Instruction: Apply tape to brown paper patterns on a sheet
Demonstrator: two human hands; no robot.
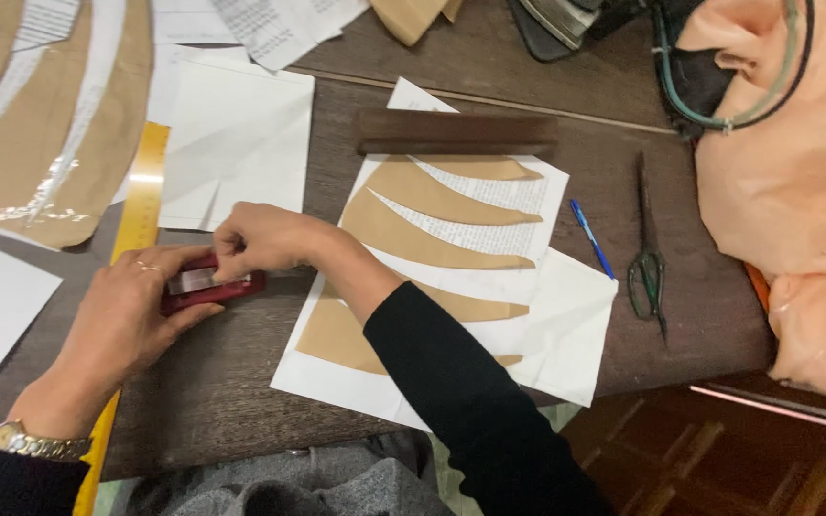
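red stapler (210, 289) lies near the table's (241, 382) front left edge | left hand (126, 320) clasps it from the left | right hand (265, 239) pinches its top | cut brown paper pieces (423, 220) just right | scissors (648, 268) well apart

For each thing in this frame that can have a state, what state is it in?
Red stapler: lying on the table, held by both hands.
Left hand: gripping the stapler's near end.
Right hand: fingers pressed on the stapler's top.
Scissors: closed, lying flat, untouched.
Blue pen: lying beside the paper.
Brown curved strips: laid fanned on white paper.
Dark wooden bar: resting across the paper's top edge.
Peach fabric: bunched at the table's edge.
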